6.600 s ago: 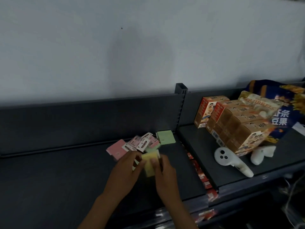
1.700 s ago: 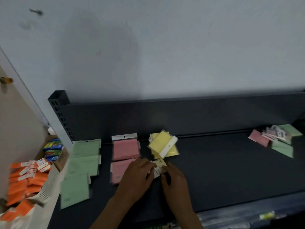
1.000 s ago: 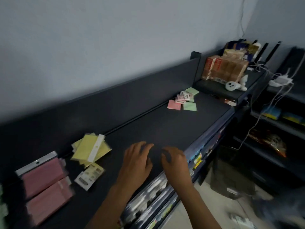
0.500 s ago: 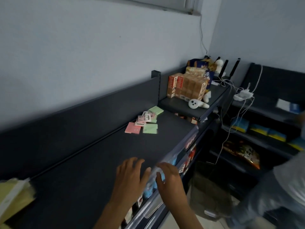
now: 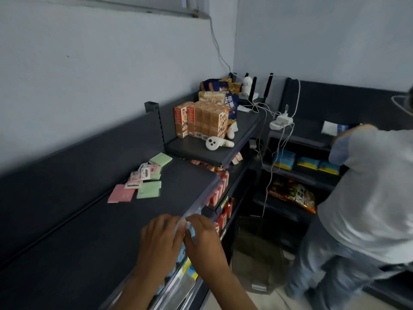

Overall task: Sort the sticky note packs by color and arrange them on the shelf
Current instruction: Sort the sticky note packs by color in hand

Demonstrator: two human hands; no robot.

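Head view: both hands, left and right, fingers relaxed, empty, above shelf.

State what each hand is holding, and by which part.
Nothing is held. The left hand and right hand hover empty over the shelf's front edge.

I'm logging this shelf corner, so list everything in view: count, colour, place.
pink sticky note pack: one clear, pink, on the dark shelf
green sticky note packs: at least two, green, in the same pile
label-side packs: several, count unclear, mid pile
carton boxes: a row, orange-brown, raised shelf
white controllers: two, beside the boxes
snack bags: blue, behind the boxes
other person: one, grey shirt, right
left hand: open, at the shelf edge
right hand: open, beside it
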